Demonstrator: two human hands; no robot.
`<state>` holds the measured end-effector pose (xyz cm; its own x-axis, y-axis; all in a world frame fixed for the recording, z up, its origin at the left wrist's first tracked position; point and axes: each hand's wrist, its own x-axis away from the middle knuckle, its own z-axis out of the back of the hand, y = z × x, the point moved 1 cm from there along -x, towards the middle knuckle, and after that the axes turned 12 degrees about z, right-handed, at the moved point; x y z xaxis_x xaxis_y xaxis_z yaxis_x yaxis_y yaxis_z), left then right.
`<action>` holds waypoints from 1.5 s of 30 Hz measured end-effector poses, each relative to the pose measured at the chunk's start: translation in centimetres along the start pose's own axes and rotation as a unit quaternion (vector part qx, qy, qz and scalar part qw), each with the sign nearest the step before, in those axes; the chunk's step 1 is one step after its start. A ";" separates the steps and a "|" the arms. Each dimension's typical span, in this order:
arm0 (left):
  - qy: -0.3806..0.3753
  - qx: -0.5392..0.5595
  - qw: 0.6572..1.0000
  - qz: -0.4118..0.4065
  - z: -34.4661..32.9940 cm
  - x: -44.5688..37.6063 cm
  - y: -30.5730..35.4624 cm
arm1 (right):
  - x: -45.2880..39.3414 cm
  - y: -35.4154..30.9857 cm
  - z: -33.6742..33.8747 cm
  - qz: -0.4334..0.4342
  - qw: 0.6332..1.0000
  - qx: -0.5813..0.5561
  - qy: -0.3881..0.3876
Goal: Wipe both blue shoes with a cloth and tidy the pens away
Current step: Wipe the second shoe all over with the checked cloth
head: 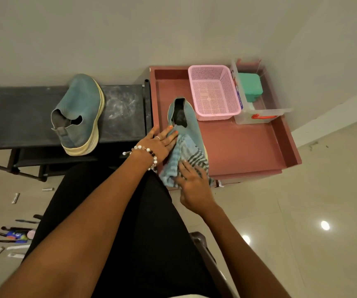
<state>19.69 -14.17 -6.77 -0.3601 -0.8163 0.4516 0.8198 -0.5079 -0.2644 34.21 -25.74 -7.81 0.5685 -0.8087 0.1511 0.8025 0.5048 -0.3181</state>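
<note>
Head view, nearest first: the pens (12,235) lie scattered on the floor (302,211) at the lower left, beside the person's leg, along with a few loose caps; none has been gathered, so that half of the task looks untouched.

Farther out, the right hand (191,186) lies flat on the cloth (183,160), fingers spread and pressing it down onto the toe of the near shoe (189,123). The spread fingers put more cloth against the fabric, which suits a rubbing stroke. The left hand (158,145) rests against the shoe's left side near the opening, fingers straight and together rather than curled round it; it seems to brace the shoe so that it does not slide under the wiping. A bead bracelet (145,150) sits on that wrist.

That shoe stands on the pink tray (248,147), near its left edge, heel opening pointing away. The raised rim probably helps to hold it.

The second shoe (80,112) stands well apart on the black rack (22,117) to the left, tipped on its side with the pale sole toward the person. Whether it has been wiped I cannot tell.

At the tray's far edge a basket (215,93) stands empty, a likely home for the pens, and just beside it, at the far right corner, a clear box (257,112) holds a green block (249,87).
</note>
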 end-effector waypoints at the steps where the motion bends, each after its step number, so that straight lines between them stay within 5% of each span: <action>1: -0.001 -0.007 1.000 0.002 -0.1 0.0 0.1 | 1.1 0.1 -0.3 0.011 1.000 0.015 -0.008; 7: 0.006 -0.038 0.999 -0.001 -0.3 0.2 0.5 | 3.3 1.2 0.2 0.048 0.998 0.043 -0.009; 13: -0.007 -0.045 0.999 0.010 -0.3 -0.1 0.8 | -3.8 1.1 1.3 -0.022 0.997 0.044 -0.066; 19: -0.006 -0.019 0.999 0.028 -0.9 -0.4 1.0 | 2.9 -0.2 -0.8 0.025 0.999 0.013 0.030; 30: -0.032 0.003 0.999 0.039 -0.8 -0.4 1.4 | -3.6 1.9 0.4 -0.036 0.999 -0.002 -0.029; 38: -0.035 0.013 0.998 0.051 -1.3 -0.5 1.5 | 2.7 1.0 0.3 0.017 0.999 0.025 0.018; 41: -0.047 0.010 0.997 0.052 -1.0 -0.4 1.8 | -0.8 1.5 0.5 -0.026 0.998 0.021 -0.046; 45: -0.061 -0.006 0.996 0.058 -0.2 -0.1 2.2 | -5.5 2.4 0.2 -0.060 0.997 0.040 -0.027</action>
<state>21.43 -15.25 -7.61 -0.2068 -0.8305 0.5172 0.8467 -0.4168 -0.3307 33.06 -20.04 -9.21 0.4748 -0.8484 0.2341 0.8760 0.4298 -0.2189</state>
